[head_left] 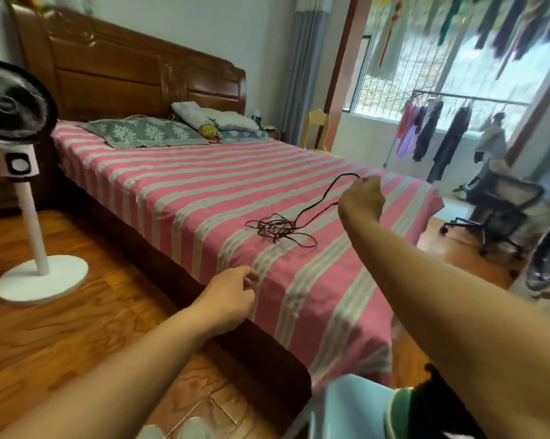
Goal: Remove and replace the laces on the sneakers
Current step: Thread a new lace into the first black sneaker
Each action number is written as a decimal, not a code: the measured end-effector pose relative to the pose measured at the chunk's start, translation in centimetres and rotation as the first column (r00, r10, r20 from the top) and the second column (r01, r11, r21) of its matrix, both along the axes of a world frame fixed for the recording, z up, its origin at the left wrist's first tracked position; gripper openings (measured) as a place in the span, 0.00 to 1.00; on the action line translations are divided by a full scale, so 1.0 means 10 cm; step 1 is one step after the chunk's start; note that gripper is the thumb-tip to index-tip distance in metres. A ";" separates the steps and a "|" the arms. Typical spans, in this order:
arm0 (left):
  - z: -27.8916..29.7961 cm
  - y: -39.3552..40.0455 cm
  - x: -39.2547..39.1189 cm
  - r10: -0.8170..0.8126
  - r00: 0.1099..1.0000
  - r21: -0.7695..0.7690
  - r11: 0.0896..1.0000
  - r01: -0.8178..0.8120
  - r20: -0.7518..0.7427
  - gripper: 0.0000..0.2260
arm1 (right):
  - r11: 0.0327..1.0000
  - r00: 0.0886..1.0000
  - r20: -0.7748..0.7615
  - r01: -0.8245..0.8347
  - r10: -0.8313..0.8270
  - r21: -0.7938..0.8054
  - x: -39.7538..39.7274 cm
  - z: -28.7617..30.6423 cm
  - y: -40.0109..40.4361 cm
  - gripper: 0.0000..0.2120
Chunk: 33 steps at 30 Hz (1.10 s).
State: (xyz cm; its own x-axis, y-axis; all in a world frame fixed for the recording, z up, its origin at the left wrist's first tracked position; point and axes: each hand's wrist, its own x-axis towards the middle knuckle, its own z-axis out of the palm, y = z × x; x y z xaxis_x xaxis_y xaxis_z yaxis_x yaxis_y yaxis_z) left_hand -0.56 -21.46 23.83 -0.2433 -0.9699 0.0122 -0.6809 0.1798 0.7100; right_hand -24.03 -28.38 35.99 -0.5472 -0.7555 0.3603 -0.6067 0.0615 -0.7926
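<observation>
On the pink-and-white striped bed [204,191], near its foot end, a tangle of black laces [275,229] lies piled on the cover, with one doubled strand rising from the heap up to your right hand [362,198]. Your right hand is raised above the bed with its grip closed on that strand, the fingertips pinching the loop at its top; the strand hangs slack between hand and pile. Your left hand [232,296] hovers at the near edge of the mattress, fingers loosely curled, grip holding nothing, well apart from the laces. At the bottom right edge of view, under your right forearm, a dark sneaker with a green-trimmed sole [403,410] is partly visible resting on a pale blue seat [349,403]; whether it carries any lace cannot be told. Patterned pillows [147,133] lie at the head of the bed against a wooden headboard [125,68]. A white standing fan [17,153] stands on the wooden floor [61,327] to the left.
</observation>
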 end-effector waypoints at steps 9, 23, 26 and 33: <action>1.14 1.40 -0.46 -0.078 0.967 0.030 0.996 0.087 -0.242 0.33 | 0.864 0.845 0.186 -0.499 0.502 -0.065 -0.44 0.98 2.23 0.06; 1.89 2.44 -0.24 -0.167 0.975 -0.180 0.974 0.139 -0.150 0.13 | 0.960 0.908 -0.311 -0.275 0.279 0.058 -0.39 1.10 3.42 0.10; 1.57 2.58 0.27 0.064 0.988 -0.065 0.995 -0.073 -0.141 0.15 | 0.956 0.943 0.156 -0.283 0.293 -0.082 -0.36 0.93 3.54 0.10; 1.14 3.23 0.58 0.144 0.912 0.165 0.983 -0.085 -0.384 0.16 | 0.415 0.622 0.483 -0.778 0.616 0.472 -0.20 0.24 4.35 0.07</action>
State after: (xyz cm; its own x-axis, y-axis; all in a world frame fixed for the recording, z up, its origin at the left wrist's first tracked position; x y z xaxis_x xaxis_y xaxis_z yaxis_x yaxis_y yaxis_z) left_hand 5.19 10.82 35.27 -0.1341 -0.9894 -0.0559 -0.3512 -0.0053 0.9363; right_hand -26.00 15.11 38.35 0.2794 -0.8919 -0.3556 -0.4967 0.1827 -0.8485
